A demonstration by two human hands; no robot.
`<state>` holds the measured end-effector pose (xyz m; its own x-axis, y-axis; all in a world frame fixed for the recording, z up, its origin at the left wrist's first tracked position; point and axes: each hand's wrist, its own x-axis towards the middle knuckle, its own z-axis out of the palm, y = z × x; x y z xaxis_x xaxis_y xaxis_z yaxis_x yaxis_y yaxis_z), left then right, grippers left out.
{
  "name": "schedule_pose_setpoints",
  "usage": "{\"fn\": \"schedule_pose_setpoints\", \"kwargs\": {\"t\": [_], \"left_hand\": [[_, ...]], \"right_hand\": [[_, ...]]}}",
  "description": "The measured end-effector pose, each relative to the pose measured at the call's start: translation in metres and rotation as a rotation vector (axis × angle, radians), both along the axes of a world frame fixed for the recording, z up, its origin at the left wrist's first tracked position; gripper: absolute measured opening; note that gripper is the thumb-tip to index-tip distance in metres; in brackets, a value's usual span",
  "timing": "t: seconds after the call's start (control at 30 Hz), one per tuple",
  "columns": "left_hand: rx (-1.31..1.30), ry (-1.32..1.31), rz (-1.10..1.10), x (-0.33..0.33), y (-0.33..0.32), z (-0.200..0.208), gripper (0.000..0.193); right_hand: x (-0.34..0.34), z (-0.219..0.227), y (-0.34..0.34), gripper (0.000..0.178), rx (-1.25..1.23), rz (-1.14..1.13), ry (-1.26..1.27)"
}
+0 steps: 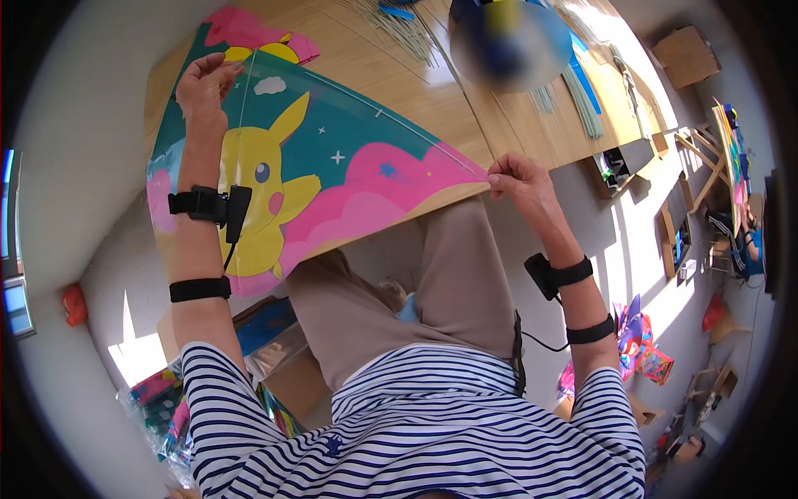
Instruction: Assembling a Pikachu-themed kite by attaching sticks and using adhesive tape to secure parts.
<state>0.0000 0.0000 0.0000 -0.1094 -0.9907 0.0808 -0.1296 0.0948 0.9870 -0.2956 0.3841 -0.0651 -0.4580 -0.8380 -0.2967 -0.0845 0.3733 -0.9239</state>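
"Where's the printed sheet (pixel 332 191)?"

"On the table (pixel 440 108), by its near edge. I see the right hand (pixel 517 176) pinching its pointed corner; the left hand (pixel 208 83) curls over the upper part, but I can't tell whether it grips anything."

"Risk?"

"I'd say uneven pulling could crease it or dislodge the thin rod (pixel 379 112) along its edge."

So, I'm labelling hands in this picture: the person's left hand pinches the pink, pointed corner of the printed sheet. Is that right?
Not quite: the head view shows the right hand pinching the pink, pointed corner of the printed sheet. The left hand is over at its upper left.
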Motion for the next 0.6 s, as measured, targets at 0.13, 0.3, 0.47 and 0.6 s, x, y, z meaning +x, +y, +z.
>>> {"fn": "schedule_pose_setpoints", "kwargs": {"t": [0.13, 0.3, 0.47, 0.6], "left_hand": [[-0.010, 0.013, -0.004, -0.009, 0.000, -0.001, 0.032], [-0.019, -0.014, -0.023, -0.017, -0.008, -0.006, 0.032], [-0.029, -0.042, -0.023, -0.013, -0.022, -0.014, 0.031], [-0.005, -0.026, -0.034, -0.015, -0.025, -0.017, 0.031]], "right_hand": [[-0.001, 0.010, -0.005, 0.002, -0.011, -0.046, 0.014], [-0.009, -0.010, -0.010, 0.003, -0.050, 0.000, 0.036], [-0.003, -0.011, -0.021, 0.003, -0.020, 0.011, 0.109], [-0.005, -0.018, -0.022, 0.002, -0.005, 0.066, 0.310]]}}
